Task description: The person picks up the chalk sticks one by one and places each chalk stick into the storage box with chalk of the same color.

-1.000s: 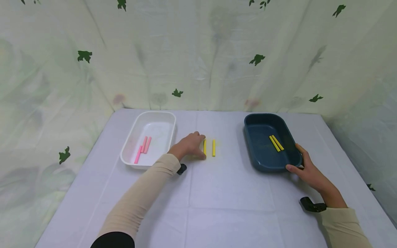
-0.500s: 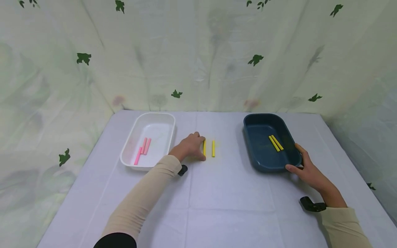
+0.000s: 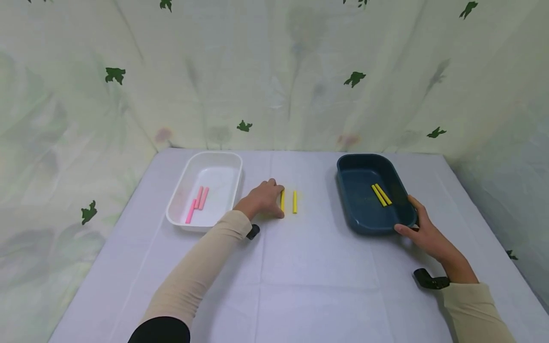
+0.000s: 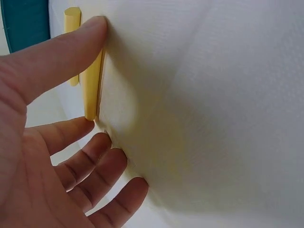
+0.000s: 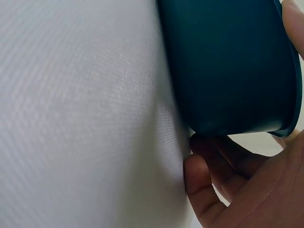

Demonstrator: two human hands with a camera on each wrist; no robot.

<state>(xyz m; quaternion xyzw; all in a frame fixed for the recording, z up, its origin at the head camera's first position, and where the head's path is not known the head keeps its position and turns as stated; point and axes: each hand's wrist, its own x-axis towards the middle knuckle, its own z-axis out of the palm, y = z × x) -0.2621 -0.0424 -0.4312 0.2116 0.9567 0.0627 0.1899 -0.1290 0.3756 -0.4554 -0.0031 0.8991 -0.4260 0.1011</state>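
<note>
My left hand (image 3: 262, 197) is over the middle of the table, thumb and index finger at the two ends of a yellow chalk stick (image 4: 91, 90), pinching it lengthwise. Its other fingers are bent, with their tips close to the cloth. Just to the right lies a second yellow chalk stick (image 3: 295, 202), parallel to the first. My right hand (image 3: 429, 238) grips the near right corner of a dark blue tray (image 3: 358, 209), thumb at the rim and the other fingers outside and low against the wall. Inside that tray two yellow chalk sticks (image 3: 379, 196) lie side by side.
A white tray (image 3: 225, 183) stands left of the left hand and holds three pink chalk sticks (image 3: 203, 198). White cloth (image 3: 317, 267) covers the table, with faint yellow dust near the chalk. A leaf-patterned curtain (image 3: 274, 76) hangs behind the table's far edge.
The head view has shifted slightly. Both hands, the chalk sticks and the trays keep their places.
</note>
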